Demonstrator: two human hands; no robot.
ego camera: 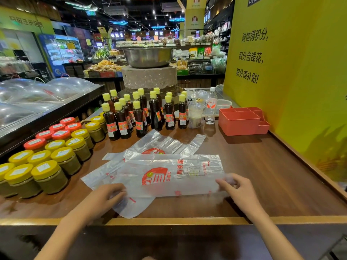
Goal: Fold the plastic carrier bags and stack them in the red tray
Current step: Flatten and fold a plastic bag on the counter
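Both hands are on the top carrier bag (169,177): left hand (105,196) has fingers curled, pinching its near-left edge, right hand (237,186) pinches the right end. The bag lies flat mid-surface (272,175), clear plastic with a red logo, more bags (165,145) under it. Jars (48,175) crowd the left; open wood on the right runs to the red tray (242,121).

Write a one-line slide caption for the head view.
Both hands, left and right, hold a plastic carrier bag on the wooden counter; red tray waits behind.
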